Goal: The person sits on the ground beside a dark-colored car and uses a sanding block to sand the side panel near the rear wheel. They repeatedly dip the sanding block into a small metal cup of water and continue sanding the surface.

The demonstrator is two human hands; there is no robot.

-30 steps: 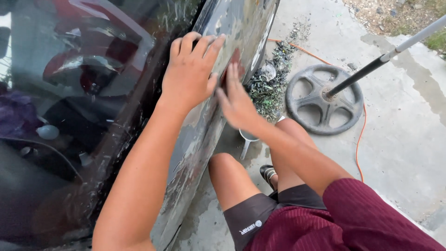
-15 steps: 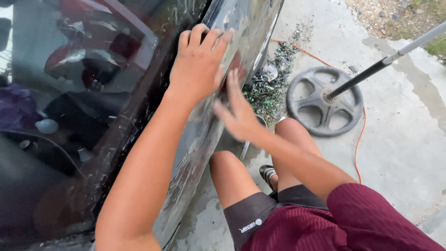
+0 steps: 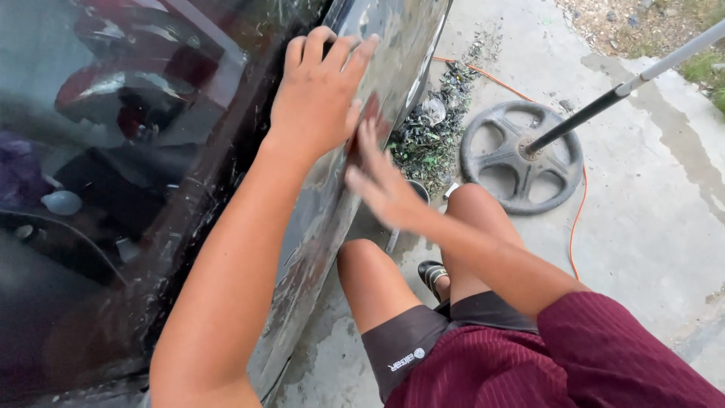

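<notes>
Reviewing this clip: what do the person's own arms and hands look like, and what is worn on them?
Both arms are bare from the hand to above the elbow. The left hand and right hand wear no gloves, rings or watch that I can see. A ribbed maroon sleeve covers the right upper arm. No sleeve shows on the left arm.

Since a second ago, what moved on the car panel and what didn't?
The right hand slid down and slightly left along the dark car door panel, from beside the left hand to just below it, blurred with motion. The left hand stayed flat on the panel near the window edge, fingers spread. No grip taken or released. The round stand base, its pole and the orange cable are unchanged.
</notes>
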